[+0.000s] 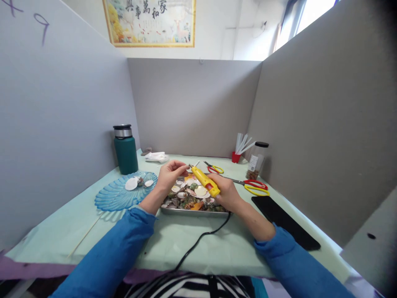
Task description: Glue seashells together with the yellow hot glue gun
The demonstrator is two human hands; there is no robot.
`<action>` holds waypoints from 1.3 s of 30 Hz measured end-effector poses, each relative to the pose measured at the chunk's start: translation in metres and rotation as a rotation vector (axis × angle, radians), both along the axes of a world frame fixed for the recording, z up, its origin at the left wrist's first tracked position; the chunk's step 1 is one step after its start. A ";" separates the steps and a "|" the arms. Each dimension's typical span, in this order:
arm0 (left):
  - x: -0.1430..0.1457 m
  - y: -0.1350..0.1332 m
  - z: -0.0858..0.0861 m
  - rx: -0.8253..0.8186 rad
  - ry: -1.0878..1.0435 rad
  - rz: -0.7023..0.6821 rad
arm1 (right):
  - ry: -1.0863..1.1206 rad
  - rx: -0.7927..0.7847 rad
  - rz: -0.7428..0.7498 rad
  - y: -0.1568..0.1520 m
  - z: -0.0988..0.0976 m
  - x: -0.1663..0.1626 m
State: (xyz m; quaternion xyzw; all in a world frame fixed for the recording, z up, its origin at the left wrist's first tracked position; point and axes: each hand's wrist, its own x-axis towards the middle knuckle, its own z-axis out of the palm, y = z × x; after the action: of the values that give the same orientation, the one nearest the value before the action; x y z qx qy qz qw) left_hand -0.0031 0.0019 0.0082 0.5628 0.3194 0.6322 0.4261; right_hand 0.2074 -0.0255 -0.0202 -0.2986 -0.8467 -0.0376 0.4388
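My right hand (227, 191) is closed around a yellow hot glue gun (204, 181), its nozzle pointing up and left. At that nozzle, the fingers of my left hand (171, 176) pinch something small and dark that I cannot make out. Below both hands lies a metal tray (195, 213) filled with seashells (198, 192) of several kinds. A black cord (203, 235) runs from near my right hand to the table's front edge. To the left, a blue scalloped glass plate (108, 198) bears a few white shells (132, 183) and a small dark piece.
A green bottle (125, 155) stands behind the plate. Two pairs of scissors (257, 186) (215, 169), a jar (257, 161), a red cup of glue sticks (236, 157) and a black phone-like slab (285, 221) lie right. A thin stick (83, 236) lies left. Grey panels (192, 107) enclose the table.
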 end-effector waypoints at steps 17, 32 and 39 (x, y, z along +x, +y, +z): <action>-0.002 0.000 0.001 -0.091 -0.087 -0.100 | -0.005 -0.011 -0.033 0.000 0.000 0.000; -0.002 0.003 -0.002 -0.108 -0.079 -0.106 | -0.064 0.019 -0.027 0.001 0.000 0.000; -0.001 0.002 -0.001 -0.092 -0.037 -0.076 | -0.084 0.049 -0.040 -0.001 0.001 0.000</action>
State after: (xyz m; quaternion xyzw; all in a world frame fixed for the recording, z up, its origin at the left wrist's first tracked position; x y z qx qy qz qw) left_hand -0.0042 0.0035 0.0071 0.5427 0.3184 0.6105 0.4810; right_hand 0.2070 -0.0263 -0.0189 -0.3028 -0.8571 -0.0794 0.4091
